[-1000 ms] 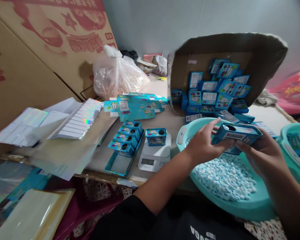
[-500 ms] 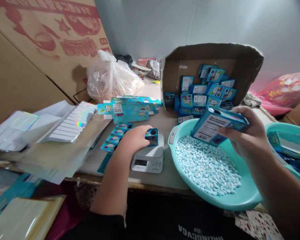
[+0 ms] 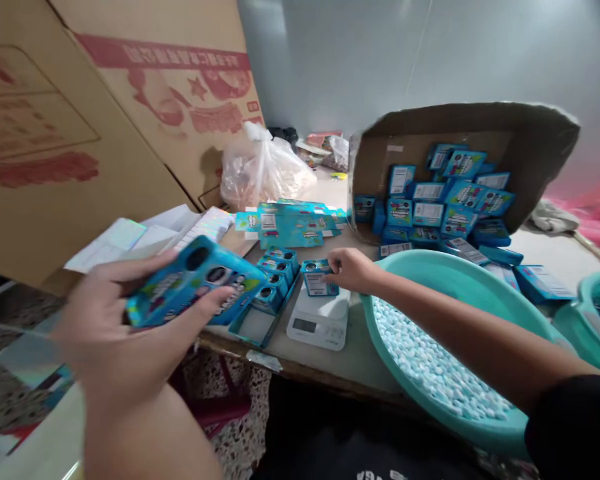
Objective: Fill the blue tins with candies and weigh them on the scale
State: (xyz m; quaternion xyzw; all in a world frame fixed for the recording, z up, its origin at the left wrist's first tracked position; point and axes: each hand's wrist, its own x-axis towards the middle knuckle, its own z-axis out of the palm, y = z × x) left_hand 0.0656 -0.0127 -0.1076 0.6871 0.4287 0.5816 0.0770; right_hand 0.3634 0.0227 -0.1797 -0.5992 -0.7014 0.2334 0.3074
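Observation:
In the lower left, my left hand (image 3: 125, 327) grips a blue printed candy box (image 3: 200, 277), held up close to the camera. My right hand (image 3: 356, 268) has its fingers closed on a small blue box (image 3: 319, 279) that is at the white digital scale (image 3: 325, 313). Left of the scale stands a shallow blue tray (image 3: 253, 327) with several small blue boxes (image 3: 277, 273) in its far part. To the right is a turquoise basin (image 3: 445, 267) of pale blue and white candies (image 3: 430, 353), with my right forearm across it.
Behind the basin, a cardboard carton (image 3: 540, 143) lies open towards me with several blue boxes inside. Flat printed box blanks (image 3: 300, 223), a tied plastic bag (image 3: 265, 170) and label sheets (image 3: 120, 240) lie further back. A second turquoise basin (image 3: 587, 300) is at the right edge.
My left hand has moved from the scale to the lower left and now holds a candy box. My right hand has gone from above the basin to the small box at the scale. The view has swung left.

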